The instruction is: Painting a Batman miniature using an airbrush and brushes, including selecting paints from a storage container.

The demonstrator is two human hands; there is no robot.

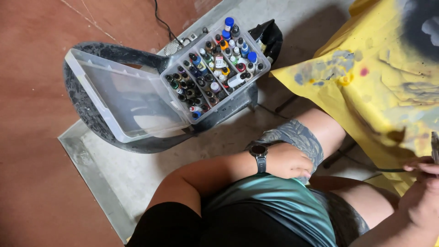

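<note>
- Seated low, painting in hand by the look of it: right hand (pixel 423 192) down at the frame's right edge, against the yellow sheet (pixel 366 77).
- Fingers closed around a thin dark-green handle (pixel 388 170), brush or similar; tip out of sight behind the hand, so cannot tell what kind.
- Something grey and narrow (pixel 435 147) poking up just above that hand, cut off by the edge; too little showing to name.
- Left hand (pixel 288 160) resting on the knee, fingers curled loosely, holding nothing; wristwatch (pixel 259 151) facing up.
- Yellow sheet already marked: grey-blue smudges, a pink dot, a dark sprayed patch at top right.
- Off to the left, well apart from both hands: clear plastic case (pixel 137 98), lid flung open, sitting on a grey paint-stained chair (pixel 82 105).
- Rows of small paint bottles (pixel 215 68) upright in the case, caps blue, orange, black, white.
- Judgement: mid-stroke or pausing between strokes, colour work under way.
- Next move likely calling for a steady right wrist on the sheet, or a long left reach to the bottles.
</note>
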